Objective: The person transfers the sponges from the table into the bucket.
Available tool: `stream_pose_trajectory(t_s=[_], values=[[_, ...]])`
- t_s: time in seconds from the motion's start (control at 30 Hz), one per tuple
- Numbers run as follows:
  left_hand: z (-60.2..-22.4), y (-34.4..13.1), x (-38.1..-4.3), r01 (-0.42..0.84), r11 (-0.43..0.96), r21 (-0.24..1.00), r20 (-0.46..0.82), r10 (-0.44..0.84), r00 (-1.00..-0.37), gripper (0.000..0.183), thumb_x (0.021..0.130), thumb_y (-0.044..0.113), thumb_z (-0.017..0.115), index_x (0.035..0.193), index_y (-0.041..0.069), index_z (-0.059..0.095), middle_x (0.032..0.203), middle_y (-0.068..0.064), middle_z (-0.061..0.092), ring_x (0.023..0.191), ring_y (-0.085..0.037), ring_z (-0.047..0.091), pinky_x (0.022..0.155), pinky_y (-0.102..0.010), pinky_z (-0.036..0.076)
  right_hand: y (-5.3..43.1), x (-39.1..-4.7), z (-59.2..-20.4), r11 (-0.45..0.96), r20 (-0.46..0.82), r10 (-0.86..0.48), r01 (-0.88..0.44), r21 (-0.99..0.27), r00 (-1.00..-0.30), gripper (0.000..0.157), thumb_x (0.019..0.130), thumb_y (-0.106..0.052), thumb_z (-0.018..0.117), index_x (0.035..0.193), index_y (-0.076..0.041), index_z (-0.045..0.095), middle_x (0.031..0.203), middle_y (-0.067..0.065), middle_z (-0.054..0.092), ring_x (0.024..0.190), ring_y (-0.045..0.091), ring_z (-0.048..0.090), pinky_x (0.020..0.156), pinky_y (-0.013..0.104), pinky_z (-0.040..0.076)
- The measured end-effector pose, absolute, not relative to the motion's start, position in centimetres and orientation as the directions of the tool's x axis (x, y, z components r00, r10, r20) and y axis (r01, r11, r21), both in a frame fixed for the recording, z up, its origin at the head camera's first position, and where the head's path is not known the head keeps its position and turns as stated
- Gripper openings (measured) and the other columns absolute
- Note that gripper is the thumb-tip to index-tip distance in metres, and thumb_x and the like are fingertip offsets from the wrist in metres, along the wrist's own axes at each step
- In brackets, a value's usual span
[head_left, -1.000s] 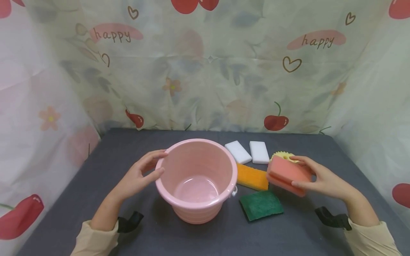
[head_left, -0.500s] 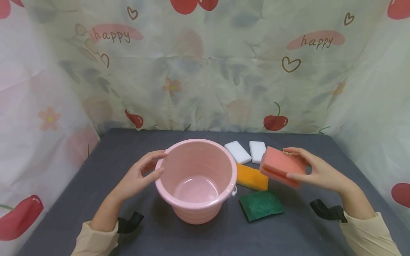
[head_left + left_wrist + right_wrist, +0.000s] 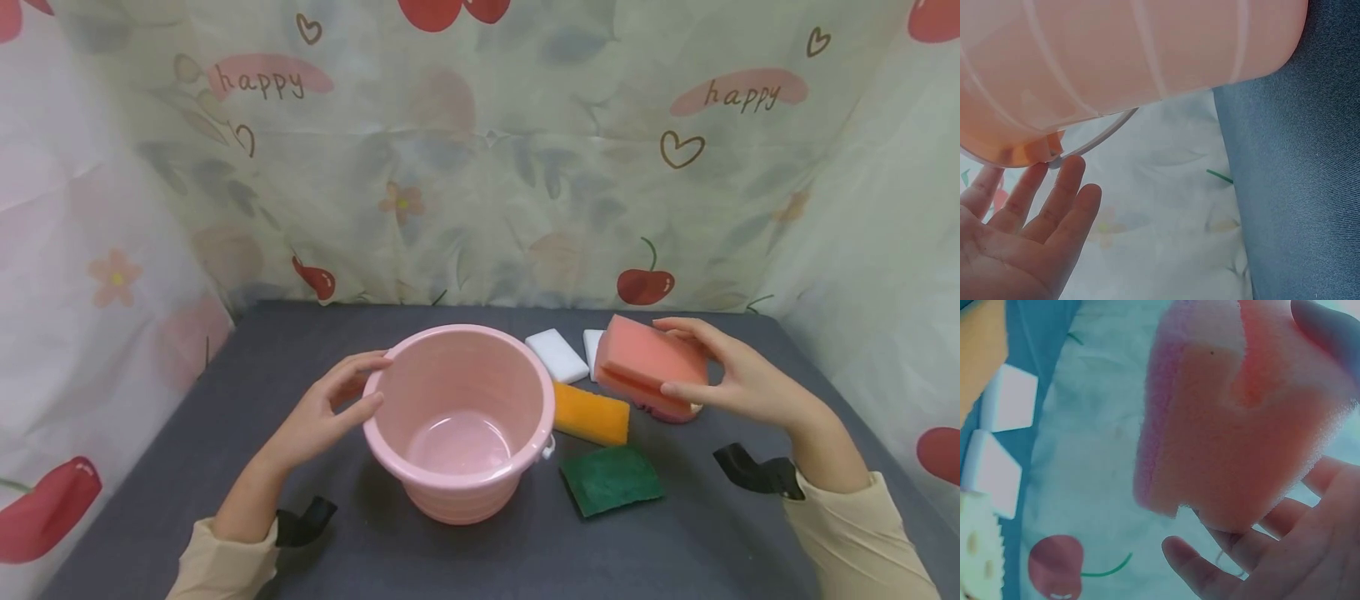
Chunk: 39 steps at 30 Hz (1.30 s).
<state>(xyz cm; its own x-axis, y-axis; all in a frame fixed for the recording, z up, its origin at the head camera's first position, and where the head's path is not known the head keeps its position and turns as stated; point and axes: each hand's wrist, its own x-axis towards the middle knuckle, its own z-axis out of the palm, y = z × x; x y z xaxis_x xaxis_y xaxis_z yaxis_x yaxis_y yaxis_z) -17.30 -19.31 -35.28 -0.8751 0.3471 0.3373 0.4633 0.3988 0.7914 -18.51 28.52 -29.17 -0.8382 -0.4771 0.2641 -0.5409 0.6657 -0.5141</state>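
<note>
A coral-pink sponge block (image 3: 651, 354) with a groove along its side is up off the table. My right hand (image 3: 738, 379) grips it between thumb and fingers, as the right wrist view also shows. Farther left stands an upright pink bucket (image 3: 459, 487), its inside bare. My left hand (image 3: 315, 421) rests at the left of its rim, fingers nearly straight and fingertips touching. From the left wrist, the bucket's handle (image 3: 1107, 130) hangs along its outer side. Below the held sponge, a darker pink scalloped edge (image 3: 670, 414) peeks out, mostly hidden.
Right of the bucket lie an orange sponge (image 3: 591, 414), a green scouring pad (image 3: 612, 482) and two white sponges, one (image 3: 557, 356) fully in sight and the other (image 3: 591, 350) partly covered. A yellow scalloped sponge (image 3: 979, 544) shows in the right wrist view. Printed curtains surround the dark table.
My right hand has carried the coral-pink sponge up and to the left, over part of one white sponge. The darker pink edge below it has come into sight. My left hand and the bucket stay put.
</note>
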Motion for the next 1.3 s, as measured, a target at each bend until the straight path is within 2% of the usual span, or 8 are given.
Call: stream_pose_trajectory(t_s=[0.33, 0.47, 0.73, 1.03, 1.3], values=[[-35.2, -19.3, -17.2, 0.446, 0.418, 0.792, 0.317, 0.342, -0.885, 0.042, 0.09, 0.014, 0.06, 0.131, 0.015, 0.051, 0.14, -0.006, 0.046, 0.108, -0.007, 0.056, 0.093, -0.014, 0.042, 26.7, -18.9, -27.3, 0.637, 0.305, -0.509, -0.591, -0.495, -0.805, 0.069, 0.079, -0.01, 0.073, 0.139, -0.017, 0.04, 0.128, -0.004, 0.05, 0.097, 0.0, 0.047, 0.075, 0.019, 0.046], [-35.2, -19.3, -17.2, 0.447, 0.416, 0.792, 0.321, 0.34, -0.884, 0.041, 0.09, 0.014, 0.06, 0.131, 0.014, 0.051, 0.14, -0.007, 0.046, 0.107, -0.004, 0.056, 0.093, -0.014, 0.042, 25.9, -19.1, -26.7, 0.622, 0.312, -0.53, -0.612, -0.489, -0.788, 0.069, 0.078, -0.01, 0.074, 0.138, -0.019, 0.04, 0.129, -0.003, 0.049, 0.099, 0.0, 0.047, 0.077, 0.019, 0.047], [-35.1, -19.4, -17.2, 0.448, 0.404, 0.797, 0.326, 0.337, -0.883, 0.041, 0.09, 0.013, 0.06, 0.131, 0.013, 0.051, 0.14, -0.007, 0.046, 0.106, 0.002, 0.055, 0.093, -0.013, 0.041, 24.4, -19.3, -25.5, 0.557, 0.342, -0.591, -0.676, -0.482, -0.73, 0.069, 0.078, -0.007, 0.073, 0.138, -0.016, 0.04, 0.125, 0.002, 0.053, 0.101, 0.001, 0.047, 0.08, 0.017, 0.045], [-35.1, -19.3, -17.2, 0.446, 0.414, 0.793, 0.319, 0.34, -0.884, 0.041, 0.091, 0.014, 0.059, 0.131, 0.015, 0.051, 0.141, -0.006, 0.045, 0.112, -0.007, 0.055, 0.093, -0.014, 0.042, 22.1, -19.5, -25.0, 0.484, 0.354, -0.653, -0.729, -0.484, -0.669, 0.069, 0.077, -0.008, 0.074, 0.138, -0.016, 0.041, 0.123, 0.001, 0.054, 0.099, 0.004, 0.049, 0.082, 0.021, 0.046], [-35.2, -19.3, -17.2, 0.439, 0.414, 0.797, 0.31, 0.343, -0.887, 0.042, 0.091, 0.014, 0.059, 0.132, 0.015, 0.05, 0.141, -0.006, 0.045, 0.109, -0.003, 0.055, 0.092, -0.015, 0.044, 19.6, -19.6, -24.7, 0.471, 0.318, -0.668, -0.713, -0.52, -0.673, 0.071, 0.076, -0.016, 0.077, 0.137, -0.021, 0.041, 0.129, -0.003, 0.052, 0.105, 0.005, 0.047, 0.087, 0.023, 0.044]])
